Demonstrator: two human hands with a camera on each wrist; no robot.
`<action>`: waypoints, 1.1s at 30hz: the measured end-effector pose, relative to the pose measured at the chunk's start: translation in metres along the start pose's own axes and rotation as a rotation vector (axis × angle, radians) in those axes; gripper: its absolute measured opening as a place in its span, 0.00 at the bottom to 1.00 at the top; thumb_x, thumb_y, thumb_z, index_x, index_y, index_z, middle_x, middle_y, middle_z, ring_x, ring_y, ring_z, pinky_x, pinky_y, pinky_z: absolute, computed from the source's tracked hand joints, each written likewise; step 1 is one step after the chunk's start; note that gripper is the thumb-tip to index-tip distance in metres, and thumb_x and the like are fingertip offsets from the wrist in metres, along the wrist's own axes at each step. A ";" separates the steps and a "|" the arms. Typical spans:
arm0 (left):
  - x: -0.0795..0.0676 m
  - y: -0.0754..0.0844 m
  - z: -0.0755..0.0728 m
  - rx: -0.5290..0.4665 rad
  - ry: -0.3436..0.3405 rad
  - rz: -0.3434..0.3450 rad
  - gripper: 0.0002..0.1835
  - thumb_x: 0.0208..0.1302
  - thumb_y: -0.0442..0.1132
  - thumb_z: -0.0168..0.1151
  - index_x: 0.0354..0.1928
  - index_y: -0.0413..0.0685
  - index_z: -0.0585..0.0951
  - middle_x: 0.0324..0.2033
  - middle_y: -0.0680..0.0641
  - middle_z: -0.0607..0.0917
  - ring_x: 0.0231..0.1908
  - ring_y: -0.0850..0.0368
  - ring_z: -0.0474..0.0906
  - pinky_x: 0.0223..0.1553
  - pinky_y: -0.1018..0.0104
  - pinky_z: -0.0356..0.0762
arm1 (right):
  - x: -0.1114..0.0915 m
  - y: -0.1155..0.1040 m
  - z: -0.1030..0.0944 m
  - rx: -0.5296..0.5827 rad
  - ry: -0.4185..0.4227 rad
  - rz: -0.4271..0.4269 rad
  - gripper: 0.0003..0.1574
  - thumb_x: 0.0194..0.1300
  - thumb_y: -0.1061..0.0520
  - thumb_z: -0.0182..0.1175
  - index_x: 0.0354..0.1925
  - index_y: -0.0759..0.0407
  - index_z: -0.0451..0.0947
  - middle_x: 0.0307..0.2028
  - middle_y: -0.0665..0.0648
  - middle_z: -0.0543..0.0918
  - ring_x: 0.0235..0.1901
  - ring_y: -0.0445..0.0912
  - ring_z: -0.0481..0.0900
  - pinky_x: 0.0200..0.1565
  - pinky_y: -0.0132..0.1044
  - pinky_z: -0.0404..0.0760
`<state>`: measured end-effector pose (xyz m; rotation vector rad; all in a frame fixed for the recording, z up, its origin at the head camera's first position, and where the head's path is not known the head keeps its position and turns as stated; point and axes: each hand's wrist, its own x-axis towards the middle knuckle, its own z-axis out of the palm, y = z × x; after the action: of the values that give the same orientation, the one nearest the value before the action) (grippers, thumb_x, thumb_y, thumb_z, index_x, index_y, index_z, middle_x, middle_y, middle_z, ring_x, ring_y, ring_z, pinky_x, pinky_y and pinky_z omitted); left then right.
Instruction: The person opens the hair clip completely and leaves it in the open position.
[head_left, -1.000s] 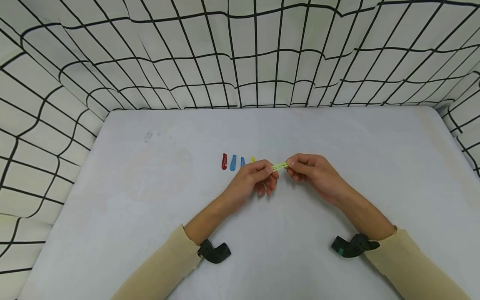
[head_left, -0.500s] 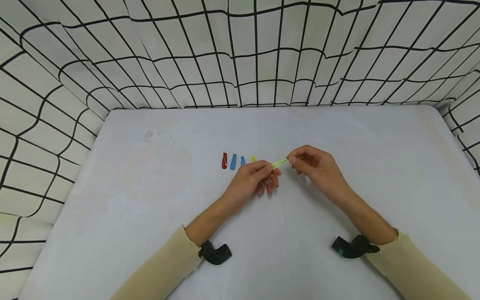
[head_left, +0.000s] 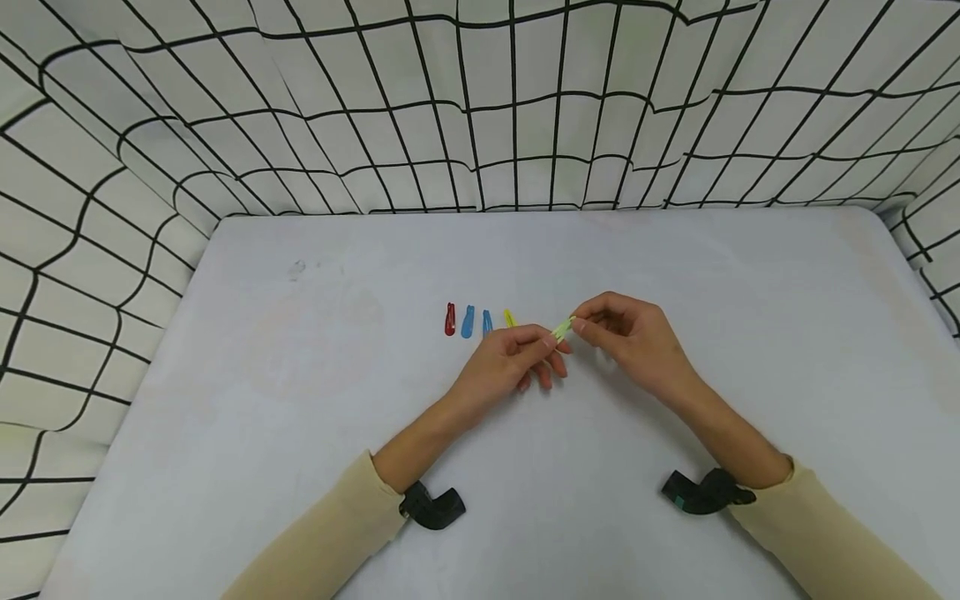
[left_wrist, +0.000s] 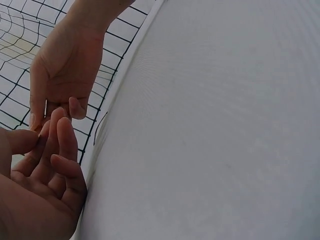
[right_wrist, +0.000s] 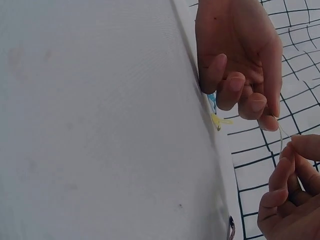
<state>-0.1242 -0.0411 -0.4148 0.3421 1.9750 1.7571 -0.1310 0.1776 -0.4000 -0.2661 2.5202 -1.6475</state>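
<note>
A light green snap hair clip is held between both hands above the table. My left hand pinches its lower end between thumb and index finger, the other fingers loosely bent. At the upper end, the thumb and index finger of my right hand pinch the tip. In the right wrist view the clip appears edge-on, its two thin strips spread apart. Left of the hands lie a red hair clip, a blue clip, a second blue clip and a yellow clip, partly hidden by the left hand.
A white-covered table spreads under both arms. White walls with a black grid rise behind and at the sides. Each wrist carries a black camera mount near the beige sleeve.
The right hand has risen from beside the left hand and regripped the clip's far end. The clip has tilted upward, and the left hand has shifted slightly right.
</note>
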 end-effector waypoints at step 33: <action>-0.012 0.002 0.007 0.159 -0.067 0.032 0.11 0.79 0.39 0.56 0.45 0.44 0.87 0.32 0.45 0.88 0.31 0.54 0.83 0.42 0.70 0.80 | 0.030 -0.002 0.007 -0.127 -0.094 -0.040 0.05 0.73 0.57 0.65 0.44 0.56 0.85 0.38 0.56 0.86 0.41 0.47 0.79 0.43 0.35 0.77</action>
<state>-0.1107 -0.0401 -0.4109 0.4818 2.0763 1.5903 -0.1585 0.1646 -0.4010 -0.3992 2.5681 -1.4542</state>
